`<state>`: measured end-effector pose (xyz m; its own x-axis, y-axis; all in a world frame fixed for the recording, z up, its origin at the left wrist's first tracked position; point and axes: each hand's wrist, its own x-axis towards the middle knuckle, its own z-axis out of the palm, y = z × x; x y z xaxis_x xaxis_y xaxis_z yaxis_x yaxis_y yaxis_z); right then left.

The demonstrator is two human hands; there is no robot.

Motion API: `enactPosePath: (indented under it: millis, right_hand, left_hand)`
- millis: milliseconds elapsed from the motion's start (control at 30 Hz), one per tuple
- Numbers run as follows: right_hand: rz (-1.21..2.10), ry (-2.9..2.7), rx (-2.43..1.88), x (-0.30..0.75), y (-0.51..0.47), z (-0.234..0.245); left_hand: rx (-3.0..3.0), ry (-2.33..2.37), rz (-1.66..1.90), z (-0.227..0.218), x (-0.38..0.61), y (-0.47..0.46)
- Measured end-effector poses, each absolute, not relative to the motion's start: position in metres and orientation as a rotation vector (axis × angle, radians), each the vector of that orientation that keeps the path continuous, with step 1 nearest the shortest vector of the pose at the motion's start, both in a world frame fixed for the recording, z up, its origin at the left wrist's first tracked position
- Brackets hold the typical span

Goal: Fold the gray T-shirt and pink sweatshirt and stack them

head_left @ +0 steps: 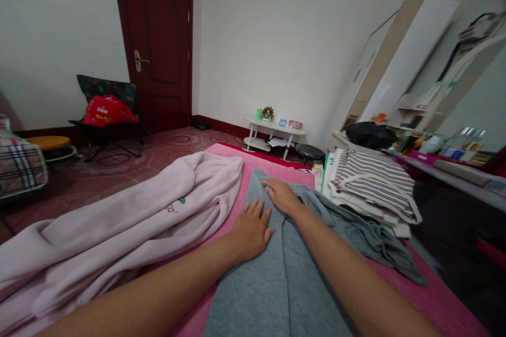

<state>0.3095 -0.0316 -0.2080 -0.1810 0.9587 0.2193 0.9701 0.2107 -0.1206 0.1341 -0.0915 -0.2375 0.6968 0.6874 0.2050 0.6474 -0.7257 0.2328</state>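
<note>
A grey garment [272, 284] lies spread on the pink bed cover [399, 279], with a long seam or fold line down its middle and one part bunched out to the right. My left hand [253, 229] rests flat on its left edge, fingers apart. Farther up, my right hand [281, 196] lies on the cloth near its far end, fingers stretched out and pointing left. Neither hand grips the fabric. To the left, a pale pink fleece garment [150, 221] with a small embroidered logo lies loosely rumpled.
A stack of folded clothes [371, 184], striped one on top, stands at the right beside a cluttered dressing table [466, 174]. A black bag [370, 135] sits behind it. Beyond the bed are a low white table [272, 125], a folding chair [106, 84] with a red bag, and a door [162, 37].
</note>
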Motion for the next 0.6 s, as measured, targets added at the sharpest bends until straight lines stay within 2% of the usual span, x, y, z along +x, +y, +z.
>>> enactPosePath:
  millis: [167, 300, 433, 600]
  right_hand:
    - [0.204, -2.185, -2.063, 0.302, -0.005, -0.231]
    - [0.217, -2.082, -2.186, 0.300, 0.008, -0.228]
    - [0.085, -2.053, -2.179, 0.306, -0.012, -0.206]
    - [-0.251, -1.780, -2.243, 0.350, -0.080, -0.169]
  left_hand:
    - [2.778, 1.071, 0.408, -0.238, 0.135, -0.095]
    - [2.773, 1.057, 0.399, -0.239, 0.134, -0.094]
    - [2.764, 1.029, 0.414, -0.243, 0.133, -0.093]
    - [2.752, 1.041, 0.420, -0.246, 0.133, -0.094]
